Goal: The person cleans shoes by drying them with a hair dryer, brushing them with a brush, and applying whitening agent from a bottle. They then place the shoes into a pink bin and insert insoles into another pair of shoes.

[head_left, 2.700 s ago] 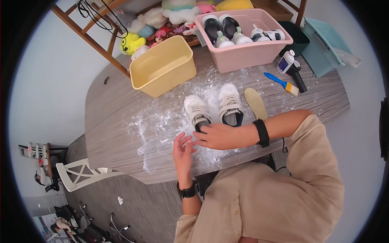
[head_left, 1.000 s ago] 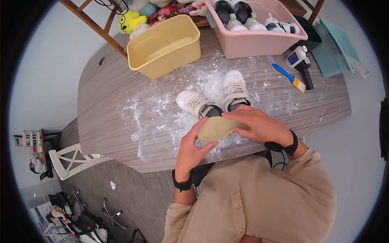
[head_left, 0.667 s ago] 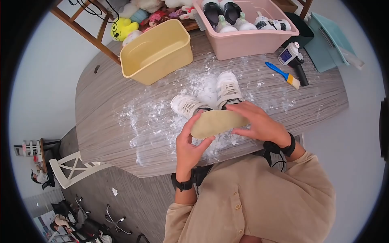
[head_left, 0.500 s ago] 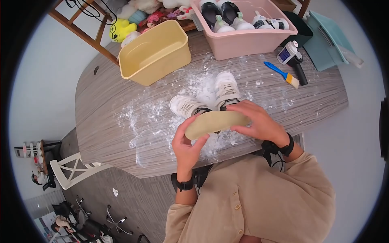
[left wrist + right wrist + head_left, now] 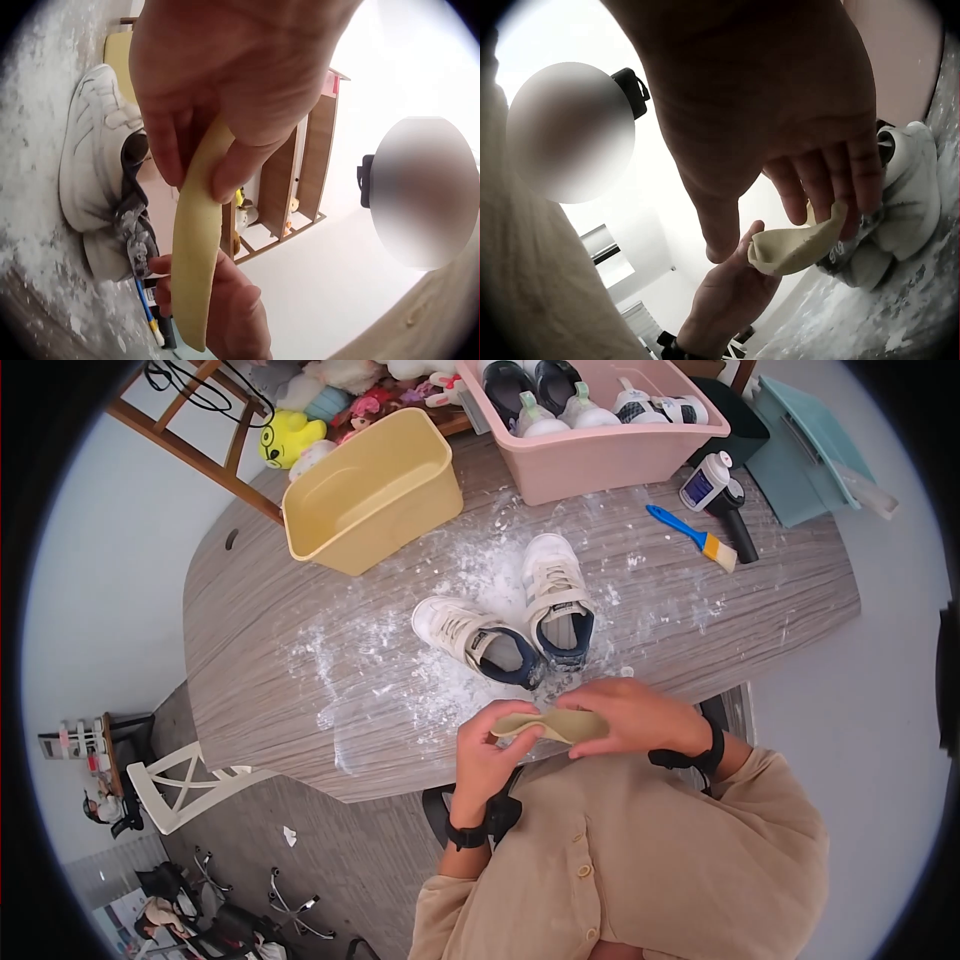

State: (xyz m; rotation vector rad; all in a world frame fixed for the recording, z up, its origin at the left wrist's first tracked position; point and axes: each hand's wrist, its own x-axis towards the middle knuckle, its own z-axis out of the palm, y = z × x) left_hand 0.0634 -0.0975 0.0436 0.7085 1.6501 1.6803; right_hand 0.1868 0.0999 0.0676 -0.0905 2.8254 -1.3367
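A pale yellow-beige insole (image 5: pixel 553 726) is held up near the table's front edge, its middle buckled into a curve. My left hand (image 5: pixel 489 753) pinches one end between thumb and fingers, as the left wrist view shows up close. At the other end is my right hand (image 5: pixel 643 718), thumb on the near side and fingers on the far side. Just beyond the hands stand two white shoes, the left shoe (image 5: pixel 440 618) angled and the right shoe (image 5: pixel 553 575) straighter, their heels close together and grey linings visible inside.
White powder (image 5: pixel 440 695) is scattered over the wooden table (image 5: pixel 260 630). A yellow bin (image 5: pixel 390 530) and a pink bin (image 5: pixel 600 460) with several shoes stand behind. At right lie a blue-handled brush (image 5: pixel 692 537), a white bottle (image 5: pixel 706 480) and a black-handled tool (image 5: pixel 740 530).
The insole, lying on the table right of the shoes at first, was picked up and is now in both hands. Since then it has come closer to the body and tilted edge-on, uncovering the shoe openings.
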